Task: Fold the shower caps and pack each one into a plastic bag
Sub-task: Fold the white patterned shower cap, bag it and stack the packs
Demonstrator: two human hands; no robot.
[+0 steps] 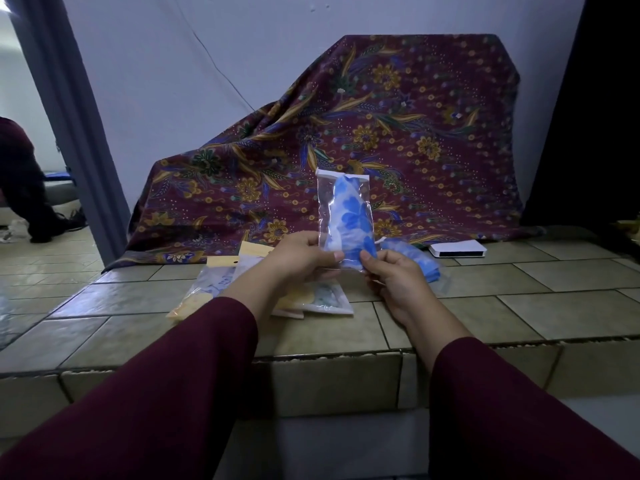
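A clear plastic bag (325,202) stands upright in the air above the tiled ledge, with a folded blue-and-white flowered shower cap (353,216) inside it. My left hand (301,258) pinches the bag's lower left corner. My right hand (394,275) pinches its lower right corner, thumb on the front. Behind my right hand lies another blue shower cap (419,258) in a bag on the ledge. Several packed bags with yellow headers (221,282) lie under and left of my left hand.
The tiled ledge (519,282) has a step edge close to me. A patterned maroon cloth (381,133) covers something bulky at the back. A white box (457,249) lies at the right. A person's legs (31,188) show through the doorway at the left.
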